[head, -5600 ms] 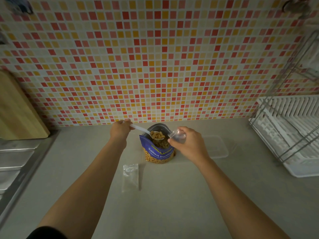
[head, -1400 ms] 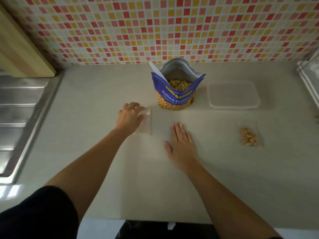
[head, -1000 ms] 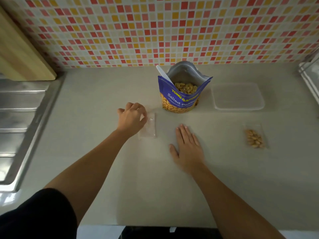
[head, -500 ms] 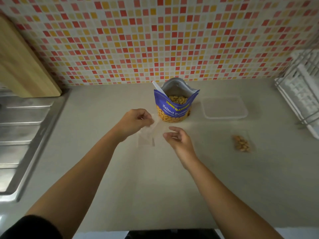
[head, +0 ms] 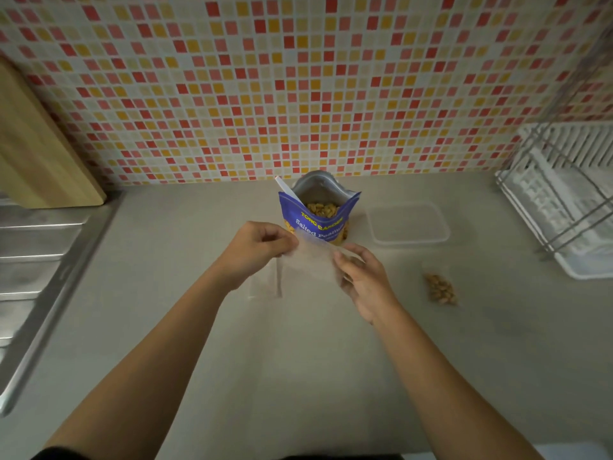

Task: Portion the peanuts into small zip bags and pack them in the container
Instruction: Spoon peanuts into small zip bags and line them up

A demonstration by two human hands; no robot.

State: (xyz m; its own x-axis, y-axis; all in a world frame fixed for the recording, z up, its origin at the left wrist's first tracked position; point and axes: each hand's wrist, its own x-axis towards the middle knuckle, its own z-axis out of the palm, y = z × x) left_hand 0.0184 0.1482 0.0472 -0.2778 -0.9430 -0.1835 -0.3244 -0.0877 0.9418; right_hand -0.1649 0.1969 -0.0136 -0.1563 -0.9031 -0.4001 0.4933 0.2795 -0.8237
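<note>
A clear, empty small zip bag (head: 311,260) hangs blurred above the counter between my hands. My left hand (head: 257,250) pinches its left top corner and my right hand (head: 360,277) grips its right side. Just behind them the blue bag of salted peanuts (head: 320,217) stands open, with a white spoon handle (head: 287,188) sticking out of it. A filled small zip bag of peanuts (head: 440,288) lies flat on the counter to the right. The clear plastic container (head: 409,222) sits empty to the right of the peanut bag.
Another flat clear bag (head: 263,282) seems to lie on the counter below my left hand. A wooden cutting board (head: 39,154) leans at the far left above the steel sink drainer (head: 36,260). A white dish rack (head: 564,194) stands at the right edge.
My left hand lifted an empty zip bag off the counter. My right hand rose from lying flat on the counter and took hold of the bag's other side.
</note>
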